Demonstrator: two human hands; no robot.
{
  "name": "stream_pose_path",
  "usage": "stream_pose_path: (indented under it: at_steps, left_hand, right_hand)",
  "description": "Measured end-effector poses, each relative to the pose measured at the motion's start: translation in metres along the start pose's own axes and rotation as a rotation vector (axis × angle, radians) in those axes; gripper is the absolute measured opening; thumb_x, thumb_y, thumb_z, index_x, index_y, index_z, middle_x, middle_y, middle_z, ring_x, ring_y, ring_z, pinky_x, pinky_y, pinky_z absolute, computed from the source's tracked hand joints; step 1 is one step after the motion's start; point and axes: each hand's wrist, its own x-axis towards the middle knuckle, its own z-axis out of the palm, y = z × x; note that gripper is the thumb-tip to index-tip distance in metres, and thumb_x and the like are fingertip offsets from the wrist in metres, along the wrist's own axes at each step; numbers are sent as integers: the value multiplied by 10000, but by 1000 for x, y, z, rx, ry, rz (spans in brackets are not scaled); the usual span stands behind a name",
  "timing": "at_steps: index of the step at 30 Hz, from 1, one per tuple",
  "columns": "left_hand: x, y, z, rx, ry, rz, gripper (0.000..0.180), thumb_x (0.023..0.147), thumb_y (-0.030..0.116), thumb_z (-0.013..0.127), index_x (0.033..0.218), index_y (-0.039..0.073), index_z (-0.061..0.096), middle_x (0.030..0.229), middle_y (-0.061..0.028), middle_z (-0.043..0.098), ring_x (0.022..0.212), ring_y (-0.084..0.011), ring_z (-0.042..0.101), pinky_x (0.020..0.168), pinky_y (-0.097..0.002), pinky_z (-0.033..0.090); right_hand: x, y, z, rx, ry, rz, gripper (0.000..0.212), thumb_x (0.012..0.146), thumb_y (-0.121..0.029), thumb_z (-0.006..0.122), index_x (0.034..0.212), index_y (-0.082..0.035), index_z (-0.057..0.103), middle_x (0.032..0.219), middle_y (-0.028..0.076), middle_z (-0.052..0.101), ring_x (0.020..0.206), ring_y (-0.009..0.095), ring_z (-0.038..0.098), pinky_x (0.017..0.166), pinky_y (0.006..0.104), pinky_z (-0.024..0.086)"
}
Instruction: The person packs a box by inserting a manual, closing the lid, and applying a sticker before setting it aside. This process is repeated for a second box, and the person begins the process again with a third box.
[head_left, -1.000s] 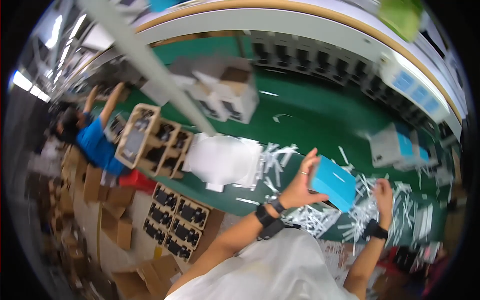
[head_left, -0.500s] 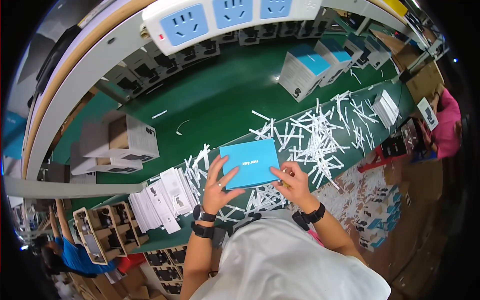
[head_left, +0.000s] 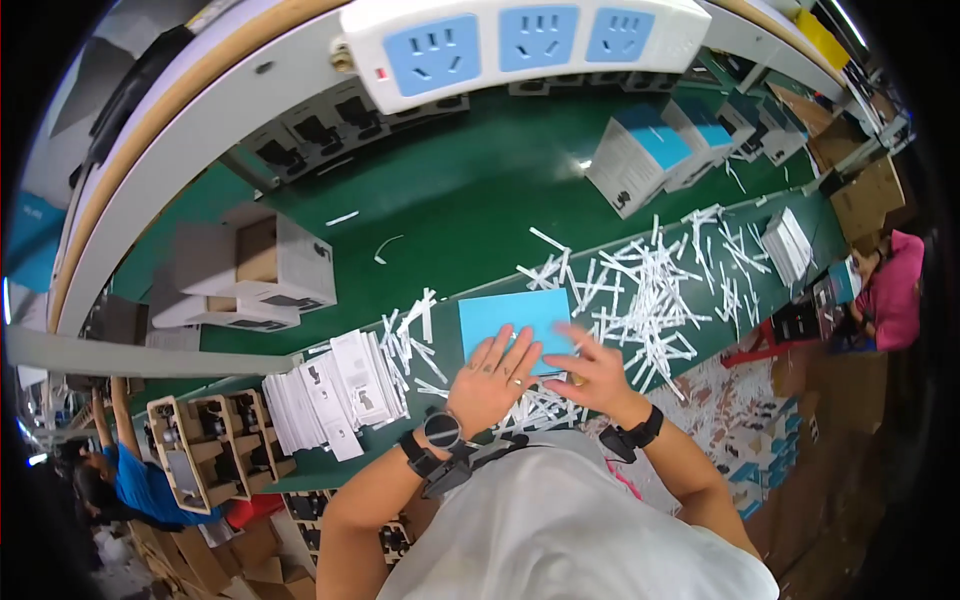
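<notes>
Both hands flat on a blue box at the near table edge.
Left hand (head_left: 495, 375) lies palm-down, fingers spread, on the blue box (head_left: 512, 316); right hand (head_left: 590, 372) touches its right edge, fingers apart and blurred. White paper strips (head_left: 650, 285) surround it on the green table (head_left: 470, 200); leaflet stacks (head_left: 335, 390) left, upright boxes (head_left: 640, 160) beyond.

My left hand (head_left: 492, 372) lies flat on the blue box (head_left: 512, 316), my right hand (head_left: 590, 368) beside it, amid white paper strips (head_left: 640, 285) on the green table (head_left: 470, 200).
</notes>
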Motion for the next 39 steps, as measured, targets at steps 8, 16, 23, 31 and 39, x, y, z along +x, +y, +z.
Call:
stream_pose_path:
  at_steps: [8, 16, 23, 31, 39]
  left_hand:
    - [29, -48, -28, -187, -111, -118, 1030, 689, 579, 782, 1447, -3, 397, 1443, -309, 376, 1327, -508, 371, 1107, -570, 312]
    - [31, -148, -69, 8, -215, 113, 1010, 688, 543, 784, 1449, 12, 386, 1399, -289, 409, 1275, -505, 406, 1110, -534, 334]
    - [-19, -327, -33, 951, -154, -1160, 408, 943, 241, 477, 1264, 28, 612, 1170, -295, 602, 1080, -490, 577, 838, -571, 519]
    - [0, -327, -37, 795, -110, -1159, 340, 931, 238, 508, 1184, 86, 676, 1141, -212, 630, 1104, -508, 550, 826, -611, 493]
    - [17, -194, -107, 249, 227, -488, 368, 791, -19, 527, 1151, -3, 602, 1349, -232, 513, 1316, -408, 447, 1072, -453, 424]
  right_hand:
    - [16, 43, 12, 225, -162, 149, 950, 562, -357, 927, 1386, -65, 557, 1556, 302, 275, 1402, 416, 385, 1110, 449, 368]
    - [28, 94, 15, 199, -13, 176, 870, 588, -250, 890, 1376, -62, 572, 1520, 259, 362, 1406, 387, 377, 1143, 477, 311]
    - [160, 170, 12, -144, 409, 368, 773, 753, -244, 838, 1418, -32, 506, 1459, 255, 434, 1354, 396, 416, 1127, 441, 325]
    - [136, 151, -32, -247, 361, 244, 423, 875, -160, 685, 1243, 24, 586, 1394, 256, 524, 1340, 409, 458, 1128, 445, 333]
    - [-77, 148, -20, 74, 301, 646, 148, 870, -12, 633, 1012, 30, 638, 1162, 186, 671, 1105, 265, 617, 1021, 386, 435]
